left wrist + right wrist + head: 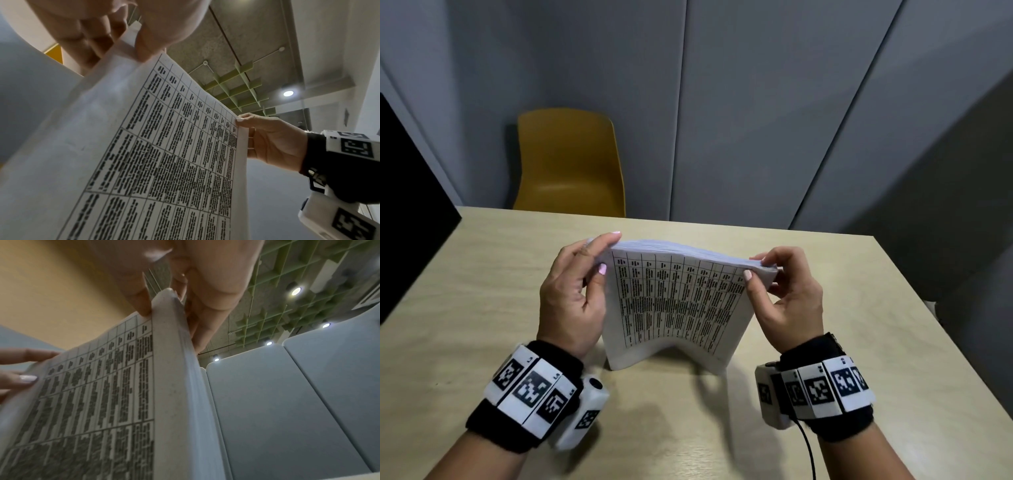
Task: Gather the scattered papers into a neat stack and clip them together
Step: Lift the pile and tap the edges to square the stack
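Observation:
A thick stack of papers [674, 301], its front sheet printed with a black table, stands on its lower edge on the table and bows toward me. My left hand [585, 270] pinches the stack's upper left corner, thumb in front and fingers behind. My right hand [767, 274] pinches the upper right corner the same way. From the left wrist the printed sheet [164, 154] fills the view, with my right hand [267, 138] at its far edge. The right wrist view shows the stack's side edge [185, 386] under my right-hand fingers [205, 305]. No clip is visible.
The light wooden table [482, 274] stretches around the stack on all sides. A yellow chair [568, 161] stands behind its far edge. A dark panel [407, 205] sits at the far left. Grey wall panels [756, 102] close the back.

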The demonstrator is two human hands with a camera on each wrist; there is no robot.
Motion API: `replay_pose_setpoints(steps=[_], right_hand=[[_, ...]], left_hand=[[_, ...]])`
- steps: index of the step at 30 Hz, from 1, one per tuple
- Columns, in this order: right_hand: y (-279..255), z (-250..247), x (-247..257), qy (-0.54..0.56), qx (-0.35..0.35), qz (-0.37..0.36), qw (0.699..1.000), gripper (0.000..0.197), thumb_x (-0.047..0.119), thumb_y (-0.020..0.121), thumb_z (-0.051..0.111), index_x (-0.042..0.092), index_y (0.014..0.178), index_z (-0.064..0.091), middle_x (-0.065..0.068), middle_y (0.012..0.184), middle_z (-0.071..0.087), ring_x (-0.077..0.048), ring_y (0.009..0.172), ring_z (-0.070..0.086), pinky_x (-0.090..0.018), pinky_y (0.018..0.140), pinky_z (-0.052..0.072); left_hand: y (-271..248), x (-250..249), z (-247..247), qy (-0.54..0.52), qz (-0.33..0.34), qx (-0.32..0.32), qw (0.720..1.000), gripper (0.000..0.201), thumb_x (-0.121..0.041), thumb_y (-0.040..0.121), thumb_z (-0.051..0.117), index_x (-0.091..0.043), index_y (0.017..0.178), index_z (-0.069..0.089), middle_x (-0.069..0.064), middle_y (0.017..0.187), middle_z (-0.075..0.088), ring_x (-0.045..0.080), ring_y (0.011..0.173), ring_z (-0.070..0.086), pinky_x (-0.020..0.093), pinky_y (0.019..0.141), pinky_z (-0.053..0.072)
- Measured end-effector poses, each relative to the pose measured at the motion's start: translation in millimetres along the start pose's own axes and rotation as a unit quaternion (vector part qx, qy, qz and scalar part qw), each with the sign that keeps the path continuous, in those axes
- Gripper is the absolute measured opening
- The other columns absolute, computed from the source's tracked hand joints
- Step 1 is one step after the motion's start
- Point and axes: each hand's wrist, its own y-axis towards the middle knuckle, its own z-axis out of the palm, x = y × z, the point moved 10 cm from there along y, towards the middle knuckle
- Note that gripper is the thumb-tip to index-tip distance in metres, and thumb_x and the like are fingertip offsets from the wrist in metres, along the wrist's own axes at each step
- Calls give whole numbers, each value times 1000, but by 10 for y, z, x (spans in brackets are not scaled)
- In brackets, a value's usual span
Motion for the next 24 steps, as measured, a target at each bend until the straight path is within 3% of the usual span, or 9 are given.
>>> replay_pose_setpoints(steps=[4, 6, 9, 12, 14, 16, 19, 21, 24], right_hand=[[39, -46, -78, -42, 16, 24, 999, 26, 22, 77, 69, 29, 75, 43, 15, 65, 57, -2, 60, 59, -9, 54, 46], [20, -55, -150, -28, 22, 42, 998, 26, 18, 78, 69, 27, 73, 45, 19, 65, 59, 2, 56, 59, -5, 53, 41], [-19, -28, -232, 42, 24, 74, 996, 21, 27, 74, 67, 25, 82, 48, 9, 67, 58, -2, 60, 59, -11, 60, 46], [-13, 33, -270, 101, 33, 101, 989, 34, 30, 72, 67, 30, 102, 51, 4, 72, 57, -6, 67, 57, -17, 67, 49], [13, 77, -250, 118, 50, 105, 986, 37, 32, 73, 67, 31, 108, 54, 0, 78, 59, -12, 73, 59, -24, 71, 52], [30, 119, -232, 138, 67, 105, 983, 35, 22, 75, 68, 28, 108, 58, -4, 83, 60, -13, 76, 59, -23, 72, 52], [46, 134, -227, 171, 63, 103, 978, 27, 9, 75, 66, 30, 92, 66, 7, 81, 66, -5, 73, 60, -15, 68, 50], [61, 103, -232, 185, 48, 108, 976, 26, 4, 74, 67, 29, 76, 71, 12, 73, 70, -1, 69, 61, -13, 65, 49], [60, 65, -256, 218, 33, 123, 968, 33, -6, 78, 64, 24, 71, 74, 11, 70, 72, -1, 67, 62, -12, 65, 48]], left_hand=[[17, -42, -31, 5, 10, -11, 1000, 44, 10, 83, 52, -9, 121, 60, 9, 106, 57, 6, 94, 50, -3, 87, 33], [23, -44, -35, 6, 7, -15, 1000, 44, 12, 82, 52, -9, 120, 61, 7, 104, 56, 5, 91, 49, -4, 85, 32], [21, -23, -22, -2, 1, -11, 1000, 43, 8, 83, 50, -11, 120, 61, -2, 101, 55, 2, 89, 50, -3, 84, 34], [25, 4, -20, -23, -6, -10, 1000, 38, 0, 86, 47, -13, 118, 62, -18, 104, 51, -8, 90, 50, 1, 82, 35], [27, 7, -28, -36, -8, -11, 999, 33, -3, 87, 47, -13, 115, 63, -18, 103, 52, -9, 91, 50, 2, 82, 36], [38, 1, -42, -49, -13, -11, 999, 31, -5, 88, 47, -15, 112, 64, -16, 102, 55, -8, 91, 52, 3, 83, 36], [63, -1, -58, -88, -30, -6, 996, 33, -5, 86, 51, -28, 107, 63, -14, 98, 60, -8, 87, 55, 2, 80, 38], [81, 60, -77, -126, -64, -10, 990, 37, -4, 86, 57, -35, 105, 60, -22, 89, 65, -10, 80, 58, 2, 74, 41], [82, 204, -90, -170, -108, -14, 979, 41, -2, 83, 62, -38, 101, 61, -31, 78, 67, -10, 69, 58, 2, 66, 43]])
